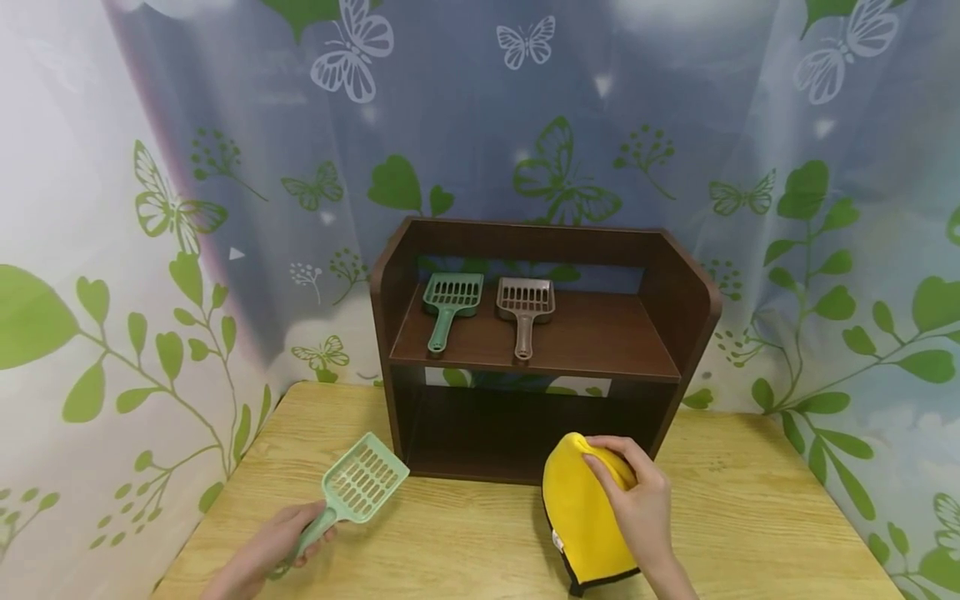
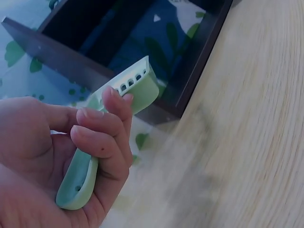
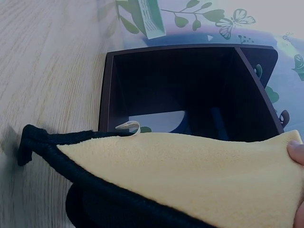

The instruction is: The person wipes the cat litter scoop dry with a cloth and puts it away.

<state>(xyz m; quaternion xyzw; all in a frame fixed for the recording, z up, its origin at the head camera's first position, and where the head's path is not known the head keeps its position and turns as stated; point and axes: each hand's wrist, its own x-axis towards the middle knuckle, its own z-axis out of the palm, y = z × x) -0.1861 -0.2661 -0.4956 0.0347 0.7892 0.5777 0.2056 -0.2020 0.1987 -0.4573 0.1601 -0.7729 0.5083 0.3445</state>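
In the head view my left hand grips the handle of a light green cat litter scoop, its slotted head tilted up toward the shelf. The left wrist view shows the fingers curled round that handle, and the scoop seen from its side. My right hand pinches the rounded top of a yellow cloth mitt with black trim and hangs it in front of the shelf's right part. In the right wrist view the mitt shows its black-edged opening and a small pale tag; most of the hand lies outside that view.
A dark brown two-tier shelf stands on the wooden table. On its upper board lie a darker green litter scoop and a brown litter scoop, side by side, handles forward. A leaf-and-butterfly patterned curtain hangs behind.
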